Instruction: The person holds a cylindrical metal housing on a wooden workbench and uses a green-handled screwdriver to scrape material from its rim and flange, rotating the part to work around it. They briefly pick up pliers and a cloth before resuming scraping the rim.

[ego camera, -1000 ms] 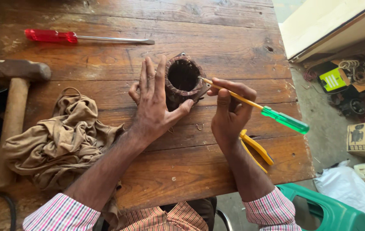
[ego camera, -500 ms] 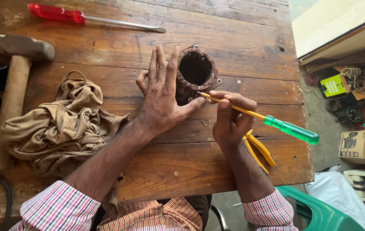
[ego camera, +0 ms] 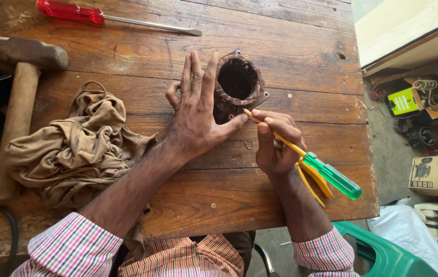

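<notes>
Two hands, left hand [ego camera: 198, 115] flat against motor stator [ego camera: 238, 82], right hand [ego camera: 275, 143] gripping green-handled screwdriver [ego camera: 326, 172], tip hidden.

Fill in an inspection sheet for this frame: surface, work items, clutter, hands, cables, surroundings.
Surface: worn wooden table, scratched.
Work items: round motor stator standing upright, hollow bore facing up; green-handled screwdriver with its tip at the stator's lower rim.
Clutter: red-handled screwdriver, hammer, crumpled brown rag, yellow-handled pliers partly under the right wrist.
Hands: left hand steadies the stator's side; right hand grips the green-handled screwdriver.
Cables: black cable at the table's left edge.
Surroundings: green plastic chair, boxes and parts on the floor.
</notes>
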Motion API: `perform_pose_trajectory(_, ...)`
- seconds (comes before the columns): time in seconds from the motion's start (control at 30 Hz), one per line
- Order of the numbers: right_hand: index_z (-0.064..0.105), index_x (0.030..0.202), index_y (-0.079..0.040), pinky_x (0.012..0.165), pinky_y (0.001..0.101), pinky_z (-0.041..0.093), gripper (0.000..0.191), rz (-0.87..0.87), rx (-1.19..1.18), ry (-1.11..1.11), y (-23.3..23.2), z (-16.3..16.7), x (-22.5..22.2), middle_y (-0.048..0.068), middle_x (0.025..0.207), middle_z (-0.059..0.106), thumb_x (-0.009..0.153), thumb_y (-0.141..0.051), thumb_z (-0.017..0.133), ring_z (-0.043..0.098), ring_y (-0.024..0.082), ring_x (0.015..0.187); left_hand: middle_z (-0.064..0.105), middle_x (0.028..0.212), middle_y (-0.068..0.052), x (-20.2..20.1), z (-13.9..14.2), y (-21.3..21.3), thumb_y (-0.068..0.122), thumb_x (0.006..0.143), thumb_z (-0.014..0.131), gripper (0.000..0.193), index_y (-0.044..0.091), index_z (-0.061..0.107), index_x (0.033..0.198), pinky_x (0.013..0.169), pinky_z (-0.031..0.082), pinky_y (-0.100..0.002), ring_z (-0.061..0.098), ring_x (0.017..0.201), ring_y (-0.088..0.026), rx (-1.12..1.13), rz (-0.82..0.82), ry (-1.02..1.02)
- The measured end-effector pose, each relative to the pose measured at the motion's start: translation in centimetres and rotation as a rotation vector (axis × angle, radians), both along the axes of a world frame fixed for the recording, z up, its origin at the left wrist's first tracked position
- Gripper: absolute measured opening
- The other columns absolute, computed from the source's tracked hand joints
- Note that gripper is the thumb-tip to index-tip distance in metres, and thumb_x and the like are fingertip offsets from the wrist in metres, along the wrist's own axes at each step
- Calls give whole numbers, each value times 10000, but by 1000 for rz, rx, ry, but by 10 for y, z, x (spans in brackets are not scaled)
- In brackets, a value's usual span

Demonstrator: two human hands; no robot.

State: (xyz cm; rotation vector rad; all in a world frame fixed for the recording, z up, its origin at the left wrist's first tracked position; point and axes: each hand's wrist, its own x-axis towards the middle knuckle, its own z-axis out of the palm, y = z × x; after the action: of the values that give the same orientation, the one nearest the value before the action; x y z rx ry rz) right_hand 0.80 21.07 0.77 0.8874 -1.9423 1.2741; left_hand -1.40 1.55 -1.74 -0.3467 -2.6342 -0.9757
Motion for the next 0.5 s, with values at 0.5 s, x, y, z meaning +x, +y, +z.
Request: perform_pose_trajectory(0.5,526,1165,-39,883,345,629,138,30,36,11,2,4,0,192,1108,735,1068,-25,623,751,287,1047,-3,1643,-383,0,-1,1,692,839,767,1230,87,41,1626,1110,158,-692,-2,1564,-453,-5,0,-2)
